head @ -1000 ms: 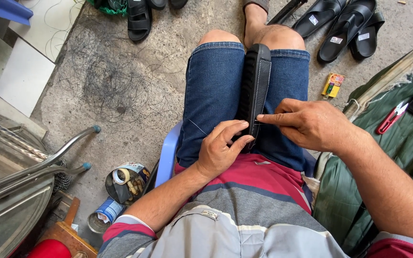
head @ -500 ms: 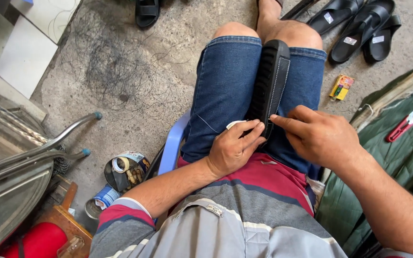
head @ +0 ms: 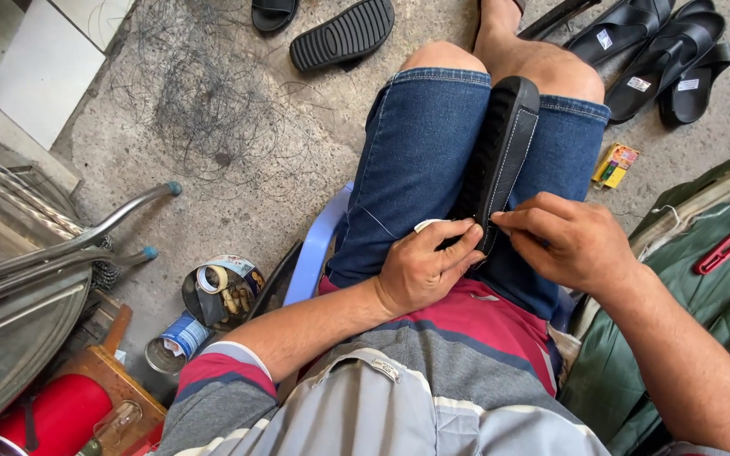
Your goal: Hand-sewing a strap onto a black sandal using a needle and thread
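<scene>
A black sandal (head: 500,152) with pale stitching along its sole edge stands on edge between my knees, clamped by my thighs in blue denim shorts (head: 420,160). My left hand (head: 422,268) grips its near end, thumb and fingers curled around the sole. My right hand (head: 561,241) pinches the same end from the right, fingertips pressed together at the stitched edge; whether it holds a needle or thread is too small to tell. I sit on a blue plastic stool (head: 318,249).
Several black sandals (head: 665,51) and a loose black sole (head: 344,34) lie on the concrete ahead. A small yellow box (head: 615,165) lies right of my knee. Open tins with tape rolls (head: 217,291) stand left. Metal chair legs (head: 86,236) left, green bag with red tool (head: 724,249) right.
The view has dropped closer over my lap. My right hand's fingers have closed from a pointing finger into a pinch at the sandal's near end; the left hand keeps its grip.
</scene>
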